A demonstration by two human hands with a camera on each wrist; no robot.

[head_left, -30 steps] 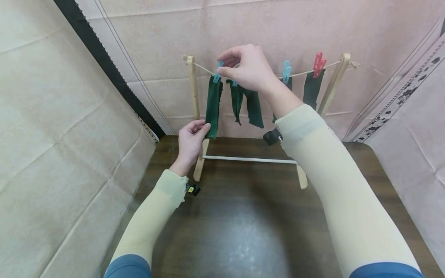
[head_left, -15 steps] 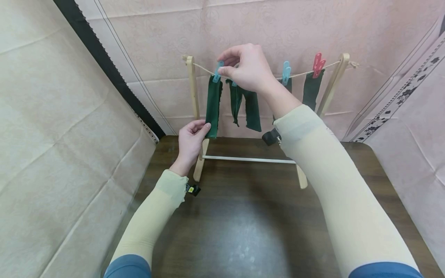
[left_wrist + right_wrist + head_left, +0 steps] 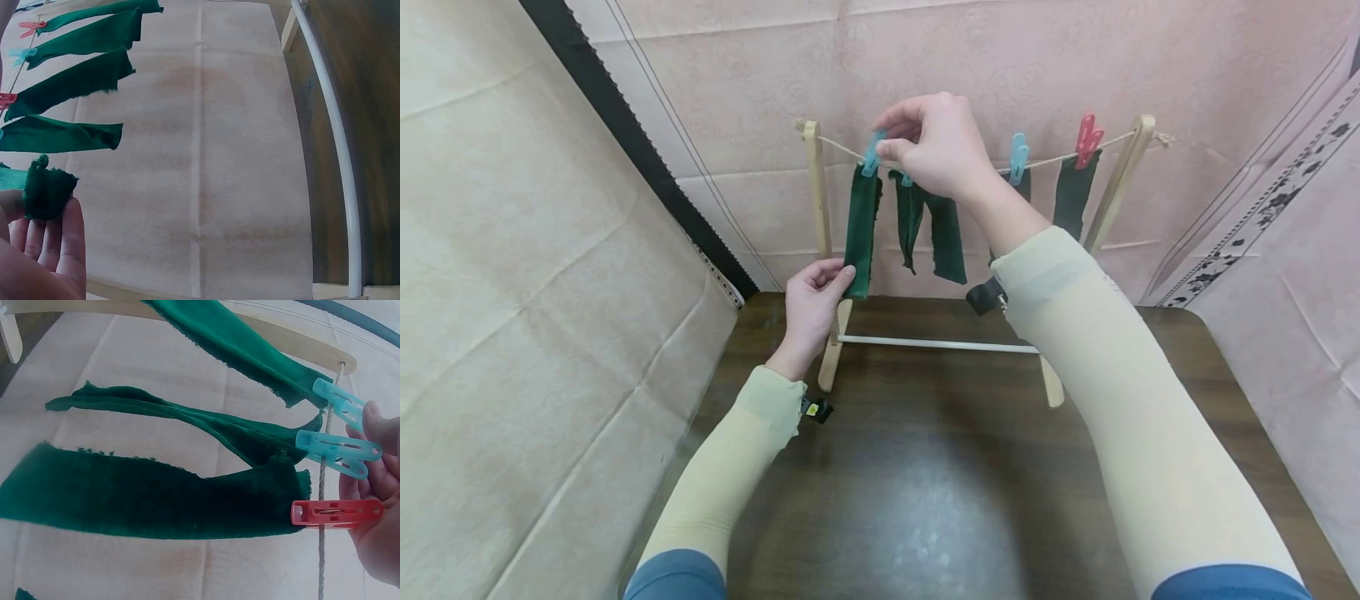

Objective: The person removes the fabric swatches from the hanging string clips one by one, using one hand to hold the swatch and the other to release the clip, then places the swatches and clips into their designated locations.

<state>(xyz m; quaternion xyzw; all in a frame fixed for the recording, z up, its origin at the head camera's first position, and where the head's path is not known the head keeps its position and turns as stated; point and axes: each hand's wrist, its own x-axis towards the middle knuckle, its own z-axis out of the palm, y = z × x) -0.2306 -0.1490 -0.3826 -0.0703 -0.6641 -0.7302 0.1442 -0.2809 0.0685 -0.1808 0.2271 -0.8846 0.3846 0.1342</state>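
In the head view my left hand [image 3: 808, 312] pinches the lower end of the leftmost green cloth strip [image 3: 861, 225] between thumb and fingers. That end [image 3: 50, 190] shows bunched at the fingers in the left wrist view. Higher up, my right hand [image 3: 943, 146] pinches the handles of a blue clothespin [image 3: 872, 154]. In the right wrist view this clothespin [image 3: 337, 403] sits on the cord [image 3: 322, 550], over the strip's top corner. Just beside it, a second blue clothespin [image 3: 337, 450] and a red clothespin [image 3: 337, 514] hold neighbouring strips, close by the right hand.
The cord runs between two wooden posts [image 3: 816, 192] of a stand joined by a white rod [image 3: 936, 342] low down. Further right hang more green strips under a blue clothespin [image 3: 1018, 158] and a red clothespin [image 3: 1087, 142]. A brown table [image 3: 880, 467] lies beneath, with cloth walls around.
Both hands keep their hold nearly still. The right hand and the top of its clothespin have shifted slightly right. A neighbouring strip has swung a little and hangs straighter.
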